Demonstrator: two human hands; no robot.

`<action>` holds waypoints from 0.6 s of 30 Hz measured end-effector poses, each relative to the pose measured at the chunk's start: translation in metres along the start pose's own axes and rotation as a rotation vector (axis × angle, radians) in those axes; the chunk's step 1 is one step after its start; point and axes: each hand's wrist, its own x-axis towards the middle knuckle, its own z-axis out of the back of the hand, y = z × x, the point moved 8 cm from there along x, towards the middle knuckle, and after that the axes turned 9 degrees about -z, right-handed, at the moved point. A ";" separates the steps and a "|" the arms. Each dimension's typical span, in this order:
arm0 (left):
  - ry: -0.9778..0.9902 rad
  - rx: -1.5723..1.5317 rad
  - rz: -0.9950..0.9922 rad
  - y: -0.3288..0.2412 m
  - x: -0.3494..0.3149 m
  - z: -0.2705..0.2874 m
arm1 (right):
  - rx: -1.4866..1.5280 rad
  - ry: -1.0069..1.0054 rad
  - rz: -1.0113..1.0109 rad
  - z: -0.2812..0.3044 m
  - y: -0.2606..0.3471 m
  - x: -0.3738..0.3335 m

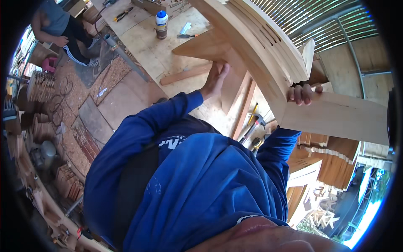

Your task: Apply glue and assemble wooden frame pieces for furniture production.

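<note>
Head view shows the right hand [305, 95] with fingers bent over the upper edge of a pale wooden board [340, 117], grasping it just beside a curved wooden frame [260, 59]. The left hand [215, 82] touches a pointed wooden panel [231, 54] near this frame; whether it grips, one cannot tell. The left forearm [168, 110] reaches upward; the right arm [273, 153] passes behind the board. Beyond the left hand, a blue-capped bottle [161, 30] stands on the worktable [142, 35]; between both hands, lower, lies a claw hammer [260, 120]. Far left of the grip, another person [51, 25] stands.
</note>
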 end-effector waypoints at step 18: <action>1.061 -0.322 0.242 -0.127 0.045 -0.093 | -0.569 -0.260 0.134 -0.286 0.041 0.060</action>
